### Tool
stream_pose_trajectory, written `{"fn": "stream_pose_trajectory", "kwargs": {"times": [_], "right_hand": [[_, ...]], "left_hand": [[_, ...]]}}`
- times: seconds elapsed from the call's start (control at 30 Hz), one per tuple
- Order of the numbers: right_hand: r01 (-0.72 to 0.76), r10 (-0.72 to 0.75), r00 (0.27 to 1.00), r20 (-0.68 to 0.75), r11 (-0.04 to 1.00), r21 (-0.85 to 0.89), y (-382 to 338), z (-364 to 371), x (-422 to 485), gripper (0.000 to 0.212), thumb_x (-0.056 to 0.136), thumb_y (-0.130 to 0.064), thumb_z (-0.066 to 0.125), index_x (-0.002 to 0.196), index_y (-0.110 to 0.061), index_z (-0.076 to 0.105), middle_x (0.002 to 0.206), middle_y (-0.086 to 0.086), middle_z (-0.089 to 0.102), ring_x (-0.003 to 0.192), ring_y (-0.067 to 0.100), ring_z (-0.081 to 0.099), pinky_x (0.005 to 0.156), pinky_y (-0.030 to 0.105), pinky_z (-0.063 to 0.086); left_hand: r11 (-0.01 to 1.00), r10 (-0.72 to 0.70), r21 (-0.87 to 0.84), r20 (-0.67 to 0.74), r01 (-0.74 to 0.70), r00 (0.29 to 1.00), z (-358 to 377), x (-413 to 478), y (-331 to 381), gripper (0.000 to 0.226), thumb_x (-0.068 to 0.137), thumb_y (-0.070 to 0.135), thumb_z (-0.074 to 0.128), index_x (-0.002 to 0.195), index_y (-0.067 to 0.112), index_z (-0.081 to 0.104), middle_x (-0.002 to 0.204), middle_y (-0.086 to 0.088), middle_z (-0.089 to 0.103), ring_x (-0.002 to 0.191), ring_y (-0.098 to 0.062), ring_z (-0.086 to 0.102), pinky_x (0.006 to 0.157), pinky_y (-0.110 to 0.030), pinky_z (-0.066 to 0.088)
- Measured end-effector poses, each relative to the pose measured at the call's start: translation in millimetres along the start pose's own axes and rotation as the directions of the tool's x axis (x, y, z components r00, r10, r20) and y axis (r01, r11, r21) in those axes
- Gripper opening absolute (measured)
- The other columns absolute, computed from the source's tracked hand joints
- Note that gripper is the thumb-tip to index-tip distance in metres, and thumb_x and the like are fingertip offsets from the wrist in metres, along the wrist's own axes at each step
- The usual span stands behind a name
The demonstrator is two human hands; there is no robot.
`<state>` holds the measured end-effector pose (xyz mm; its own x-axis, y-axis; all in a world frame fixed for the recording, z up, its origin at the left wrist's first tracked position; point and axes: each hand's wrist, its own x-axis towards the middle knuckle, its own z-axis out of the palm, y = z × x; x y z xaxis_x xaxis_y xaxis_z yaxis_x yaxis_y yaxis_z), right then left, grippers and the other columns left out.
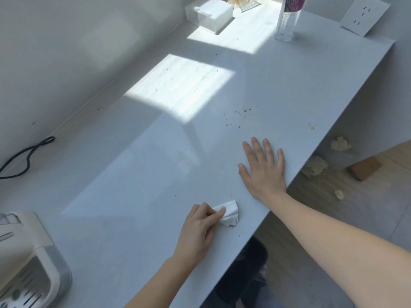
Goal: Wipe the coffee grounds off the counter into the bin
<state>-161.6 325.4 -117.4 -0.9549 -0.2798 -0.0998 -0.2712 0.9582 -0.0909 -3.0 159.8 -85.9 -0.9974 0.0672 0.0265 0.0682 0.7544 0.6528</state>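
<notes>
Low and closest in the view, the left hand (200, 227) is pinching a folded white tissue (230, 215) between thumb and fingertips. The tissue's soft, pleated end is pressing on the counter (133, 174) near the front edge, probably so the wad can work as a small scraper. Coffee grounds (239, 121) are lying as dark specks and a fine dusting just beyond the right hand (264, 167), which is resting flat, fingers straight and spread, close to the edge, seemingly bracing the body or fencing in the grit. Both hands are sitting well apart. The counter is looking smooth, pale and glossy, catching sunlit rectangles. No bin is showing clearly; crumpled paper wads (315, 167) are lying on the floor below. Farther off, a clear plastic bottle (287, 21) is standing upright near a white tissue box (211, 14), and a black cable (26, 154) is looping by the wall.
</notes>
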Motion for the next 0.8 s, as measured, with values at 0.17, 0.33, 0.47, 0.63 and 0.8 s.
{"fn": "stream_pose_trajectory", "kwargs": {"times": [0.17,0.33,0.47,0.63,0.8], "right_hand": [[-0.006,0.006,1.000,0.001,1.000,-0.003,0,2,2,0.065,0.092,-0.054,0.009,0.151,-0.029,0.000,0.162,-0.004,0.002,0.148,0.022,-0.002,0.116,0.051,-0.002],[-0.005,0.005,1.000,0.002,1.000,-0.006,0,2,0,0.065,0.091,-0.054,0.007,0.151,-0.029,-0.001,0.162,-0.005,0.000,0.148,0.021,-0.003,0.116,0.051,-0.003],[-0.005,0.005,1.000,0.000,1.000,-0.005,0,2,1,0.065,0.091,-0.054,0.007,0.151,-0.029,-0.002,0.162,-0.005,-0.002,0.148,0.021,-0.005,0.116,0.051,-0.002],[-0.008,0.008,1.000,0.004,1.000,0.017,1,3,1,0.065,0.092,-0.054,0.009,0.151,-0.030,-0.002,0.162,-0.006,-0.003,0.148,0.020,-0.007,0.117,0.051,-0.003],[-0.006,0.006,1.000,-0.010,1.000,0.014,1,3,1,0.065,0.092,-0.054,0.011,0.151,-0.029,0.001,0.162,-0.005,0.000,0.148,0.021,-0.004,0.117,0.051,-0.002]], "left_hand": [[1.000,-0.004,-0.014,0.001,0.004,1.000,5,-25,9,0.032,0.092,0.016,0.047,0.116,0.023,0.066,0.081,-0.001,0.057,0.079,-0.016,0.049,0.060,-0.033,0.050],[0.930,-0.321,-0.241,-0.171,0.277,0.931,0,-22,2,0.020,0.087,0.016,0.064,0.097,0.030,0.073,0.078,0.011,0.060,0.072,-0.007,0.055,0.060,-0.020,0.041],[0.827,-0.543,-0.444,-0.470,0.345,0.696,-44,-6,-34,0.017,0.082,0.017,0.071,0.082,0.034,0.071,0.082,0.009,0.066,0.073,-0.003,0.060,0.058,-0.013,0.040],[0.804,-0.594,-0.345,-0.508,0.484,0.624,-78,16,-82,0.007,0.083,0.019,0.068,0.082,0.026,0.069,0.091,-0.001,0.062,0.076,0.003,0.055,0.064,-0.007,0.039],[0.822,-0.563,-0.217,-0.444,0.526,0.697,-57,27,-79,0.005,0.084,0.015,0.066,0.081,0.019,0.068,0.080,0.003,0.058,0.075,-0.010,0.057,0.064,-0.012,0.038]]}}
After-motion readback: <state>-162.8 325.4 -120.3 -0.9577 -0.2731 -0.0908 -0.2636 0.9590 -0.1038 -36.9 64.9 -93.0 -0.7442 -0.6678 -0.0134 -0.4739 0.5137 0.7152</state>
